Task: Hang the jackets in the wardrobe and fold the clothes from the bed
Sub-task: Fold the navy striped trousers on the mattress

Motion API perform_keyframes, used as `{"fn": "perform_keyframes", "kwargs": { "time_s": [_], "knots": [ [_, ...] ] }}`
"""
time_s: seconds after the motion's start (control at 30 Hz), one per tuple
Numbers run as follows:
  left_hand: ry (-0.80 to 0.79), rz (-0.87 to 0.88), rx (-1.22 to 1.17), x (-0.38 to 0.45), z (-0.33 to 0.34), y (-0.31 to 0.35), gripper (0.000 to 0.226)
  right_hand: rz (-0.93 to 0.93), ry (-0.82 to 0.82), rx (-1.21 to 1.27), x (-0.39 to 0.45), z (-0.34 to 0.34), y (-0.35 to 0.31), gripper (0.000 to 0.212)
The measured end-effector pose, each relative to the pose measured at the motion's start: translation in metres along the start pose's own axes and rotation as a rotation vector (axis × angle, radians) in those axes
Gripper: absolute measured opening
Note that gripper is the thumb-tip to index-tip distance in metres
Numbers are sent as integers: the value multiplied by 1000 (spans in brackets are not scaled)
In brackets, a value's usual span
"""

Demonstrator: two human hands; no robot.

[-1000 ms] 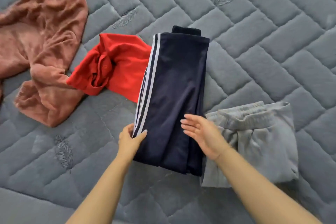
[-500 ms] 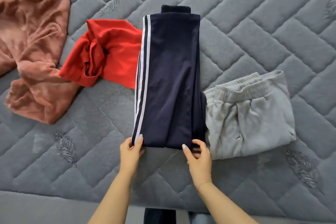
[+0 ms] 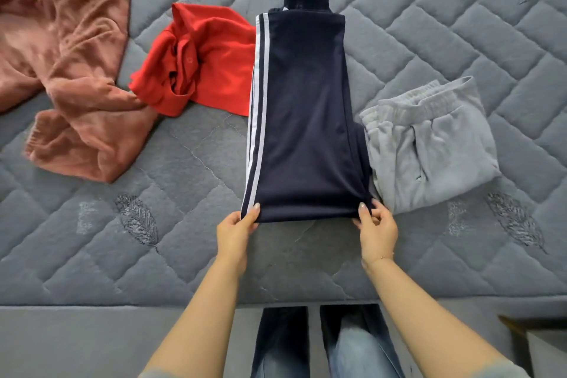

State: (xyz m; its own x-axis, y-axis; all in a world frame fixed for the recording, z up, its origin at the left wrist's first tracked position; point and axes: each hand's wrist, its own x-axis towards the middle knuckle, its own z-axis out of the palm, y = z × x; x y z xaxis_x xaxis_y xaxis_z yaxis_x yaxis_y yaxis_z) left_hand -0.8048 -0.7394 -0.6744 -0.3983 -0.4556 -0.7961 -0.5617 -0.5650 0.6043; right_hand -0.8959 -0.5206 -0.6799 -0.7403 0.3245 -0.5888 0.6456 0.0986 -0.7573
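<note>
Head view. Navy track pants (image 3: 302, 113) lie lengthwise on the grey quilted bed (image 3: 460, 24), already folded into a long narrow strip, white stripes along the left edge. Since a second ago both hands have slid from mid-strip down to its near end. Left hand (image 3: 234, 232) now pinches the near-left corner, thumb on top; right hand (image 3: 376, 228) pinches the near-right corner the same way. Likely setup for folding the near end away, over toward the waistband.

Grey sweatpants (image 3: 429, 144) sit folded, touching the strip's right side. Red shirt (image 3: 199, 61) and pink sweater (image 3: 67, 61) remain unfolded at left. Wardrobe and jackets not visible; possibly behind.
</note>
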Motion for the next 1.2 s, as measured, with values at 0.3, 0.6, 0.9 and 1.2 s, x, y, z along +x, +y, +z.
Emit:
{"fn": "perform_keyframes", "kwargs": {
  "time_s": [0.3, 0.6, 0.9, 1.2],
  "knots": [
    [13, -370, 60, -75, -73, -57, 26, 447, 23, 138, -88, -70, 55, 31],
    [-110, -211, -44, -101, -39, 64, 31, 328, -93, 339, -89, -63, -54, 22],
    [-140, 7, -211, 22, 64, 215, 11, 365, -496, 580, 62, 63, -212, 14],
    [188, 95, 381, 46, 34, 99, 78, -8, -249, -202, 67, 62, -102, 33]
  ]
}}
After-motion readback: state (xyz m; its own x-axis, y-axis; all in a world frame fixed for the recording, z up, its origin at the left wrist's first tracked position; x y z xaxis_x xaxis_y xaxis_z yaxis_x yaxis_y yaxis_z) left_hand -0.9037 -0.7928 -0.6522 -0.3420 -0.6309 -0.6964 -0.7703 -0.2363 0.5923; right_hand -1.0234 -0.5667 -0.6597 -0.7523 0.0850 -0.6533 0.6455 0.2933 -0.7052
